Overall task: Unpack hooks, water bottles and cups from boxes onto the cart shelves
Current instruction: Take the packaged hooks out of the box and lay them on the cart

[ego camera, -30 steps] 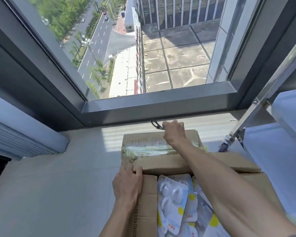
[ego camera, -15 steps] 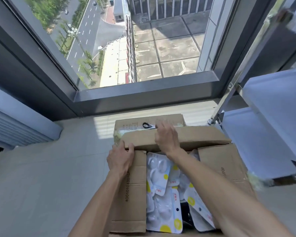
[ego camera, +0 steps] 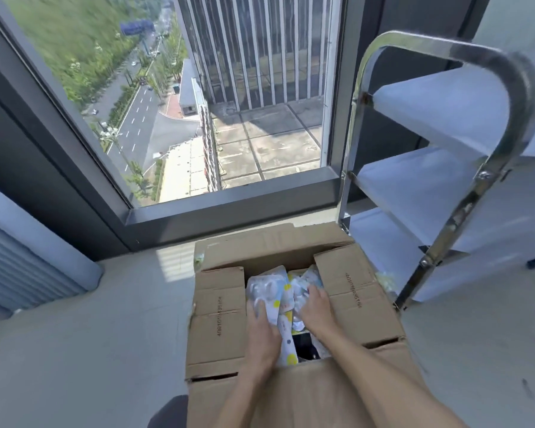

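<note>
Both hands moved off the flaps into the open cardboard box (ego camera: 291, 304) (floor, beside cart (ego camera: 445, 118)): left hand (ego camera: 261, 333) and right hand (ego camera: 317, 307) each grip hook packets (ego camera: 267, 287) inside.

High-rise office or storage room, by window.
I see window (ego camera: 198, 118) over road and rooftops, steel cart (ego camera: 445, 168), bare floor (ego camera: 90, 350).

Both forearms show bare from the lower edge of the frame up to the wrists — no sleeves, cuffs, watch or bands cross them in view. The left hand (ego camera: 261, 335) and the right hand (ego camera: 317, 307) wear no gloves and no rings that can be made out. Near the left forearm, at the bottom edge, a dark rounded shape shows — possibly clothing, too little visible to tell.
</note>
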`<state>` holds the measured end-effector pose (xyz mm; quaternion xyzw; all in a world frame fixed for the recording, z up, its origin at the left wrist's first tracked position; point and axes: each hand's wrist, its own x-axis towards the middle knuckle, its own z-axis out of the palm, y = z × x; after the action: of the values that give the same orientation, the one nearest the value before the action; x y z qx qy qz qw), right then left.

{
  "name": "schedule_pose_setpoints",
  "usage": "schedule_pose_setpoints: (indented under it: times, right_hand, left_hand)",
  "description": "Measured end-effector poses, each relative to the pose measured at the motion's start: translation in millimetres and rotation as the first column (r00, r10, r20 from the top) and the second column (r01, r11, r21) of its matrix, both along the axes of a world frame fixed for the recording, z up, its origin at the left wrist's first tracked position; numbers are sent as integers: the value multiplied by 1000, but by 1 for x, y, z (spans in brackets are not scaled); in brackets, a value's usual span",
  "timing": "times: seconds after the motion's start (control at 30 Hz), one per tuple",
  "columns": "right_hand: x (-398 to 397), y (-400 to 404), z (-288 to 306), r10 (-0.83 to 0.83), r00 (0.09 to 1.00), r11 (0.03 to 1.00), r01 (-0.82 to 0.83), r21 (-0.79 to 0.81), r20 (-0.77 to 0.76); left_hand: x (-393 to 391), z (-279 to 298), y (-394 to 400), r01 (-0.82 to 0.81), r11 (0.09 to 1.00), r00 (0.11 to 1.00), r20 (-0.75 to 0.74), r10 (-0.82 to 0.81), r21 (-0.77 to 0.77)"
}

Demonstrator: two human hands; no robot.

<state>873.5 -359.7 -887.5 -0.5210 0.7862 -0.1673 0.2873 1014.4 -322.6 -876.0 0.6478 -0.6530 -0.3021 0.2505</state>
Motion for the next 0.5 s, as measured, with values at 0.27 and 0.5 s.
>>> schedule_pose_setpoints:
  times: [0.27,0.5]
  right_hand:
    - [-23,14,58,-98,907,992,56,-112,-411]
    - [-108,42,58,-295,821,949,312,-50,-489]
  left_hand:
    - [48,61,-8,-193,980,819,543,185,-44]
    - [158,32,16,-360,907,811,555,187,220]
